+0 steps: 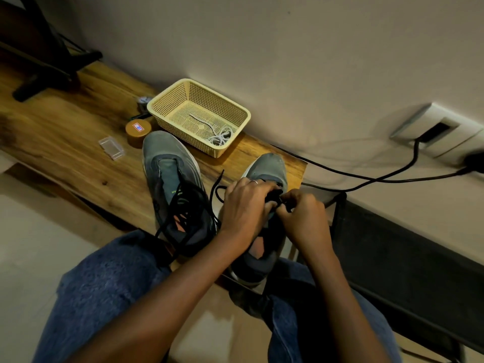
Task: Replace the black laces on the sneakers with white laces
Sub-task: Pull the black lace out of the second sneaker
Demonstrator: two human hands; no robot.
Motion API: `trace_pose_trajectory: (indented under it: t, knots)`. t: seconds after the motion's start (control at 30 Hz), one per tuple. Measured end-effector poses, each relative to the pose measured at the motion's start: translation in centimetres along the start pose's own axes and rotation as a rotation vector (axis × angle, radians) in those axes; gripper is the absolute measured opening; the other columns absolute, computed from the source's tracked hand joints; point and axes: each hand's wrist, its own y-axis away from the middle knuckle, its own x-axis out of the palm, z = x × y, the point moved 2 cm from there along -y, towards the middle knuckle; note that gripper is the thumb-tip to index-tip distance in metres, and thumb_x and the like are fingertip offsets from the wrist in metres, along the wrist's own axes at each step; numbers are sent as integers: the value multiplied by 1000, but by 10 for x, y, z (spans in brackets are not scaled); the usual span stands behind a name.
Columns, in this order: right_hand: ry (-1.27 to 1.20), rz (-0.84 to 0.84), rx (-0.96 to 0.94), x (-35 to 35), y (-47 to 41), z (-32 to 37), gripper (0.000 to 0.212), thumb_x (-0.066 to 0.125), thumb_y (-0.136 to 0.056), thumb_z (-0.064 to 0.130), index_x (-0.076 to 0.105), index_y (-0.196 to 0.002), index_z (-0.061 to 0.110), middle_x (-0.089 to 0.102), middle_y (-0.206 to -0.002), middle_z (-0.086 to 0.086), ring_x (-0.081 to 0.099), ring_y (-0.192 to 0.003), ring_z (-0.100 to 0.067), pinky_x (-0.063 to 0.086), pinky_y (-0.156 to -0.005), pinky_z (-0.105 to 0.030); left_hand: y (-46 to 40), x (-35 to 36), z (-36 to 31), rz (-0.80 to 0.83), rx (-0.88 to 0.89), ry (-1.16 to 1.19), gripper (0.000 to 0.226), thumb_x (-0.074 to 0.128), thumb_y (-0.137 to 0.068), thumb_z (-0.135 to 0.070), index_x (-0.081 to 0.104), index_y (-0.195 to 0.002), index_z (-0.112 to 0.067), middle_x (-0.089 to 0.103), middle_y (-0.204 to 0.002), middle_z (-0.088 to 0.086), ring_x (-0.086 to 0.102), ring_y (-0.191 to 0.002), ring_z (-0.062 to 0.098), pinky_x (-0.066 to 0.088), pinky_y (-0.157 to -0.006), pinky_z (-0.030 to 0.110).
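Your left hand and right hand meet over the right sneaker, fingers curled and pinching its black lace; the grip point is hidden. Left of your left hand: the second sneaker, loosely laced. Beyond both hands: basket holding white laces. The tabletop edge ends just right of your right hand.

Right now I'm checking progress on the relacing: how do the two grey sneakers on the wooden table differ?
The left grey sneaker stands untouched with its black lace pulled loose and trailing, while the right grey sneaker is held by the left hand as the right hand pinches its black lace. The left one's tongue shows; the right one's is covered. Neither has white laces yet.
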Motion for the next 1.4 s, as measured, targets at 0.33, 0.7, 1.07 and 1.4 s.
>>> trace_pose_trajectory:
  t: [0.33, 0.7, 1.07, 1.4]
  knots:
    - [-12, -27, 5, 1, 0, -1, 17, 59, -87, 15, 67, -102, 13, 68, -96, -9, 64, -88, -26, 55, -77, -43, 0, -2, 0, -213, -246, 425, 14, 48, -99, -24, 51, -107, -14, 69, -86, 3, 65, -78, 21, 46, -62, 33]
    - [14, 0, 3, 2, 0, 1, 15, 58, -87, 19, 67, -99, 14, 68, -94, -9, 64, -88, -27, 55, -74, -45, -7, -1, 3, 58, -139, 230, 23, 69, -84, -28, 69, -107, -30, 69, -104, -1, 61, -99, 17, 53, -75, 34]
    - [-24, -23, 50, -1, 1, 0, 19, 58, -89, 15, 67, -105, 16, 68, -98, -7, 66, -84, -25, 56, -74, -46, -4, -12, -8, -115, -27, 56, 15, 54, -97, -23, 62, -105, -15, 64, -101, 5, 63, -89, 20, 33, -62, 22]
    - [37, -1, 41, -3, 0, 0, 17, 58, -90, 18, 65, -105, 16, 67, -99, -7, 64, -90, -25, 55, -77, -42, -2, -5, -6, 55, -32, -2, 31, 60, -89, -34, 58, -120, -31, 57, -120, -6, 50, -113, 16, 40, -79, 29]
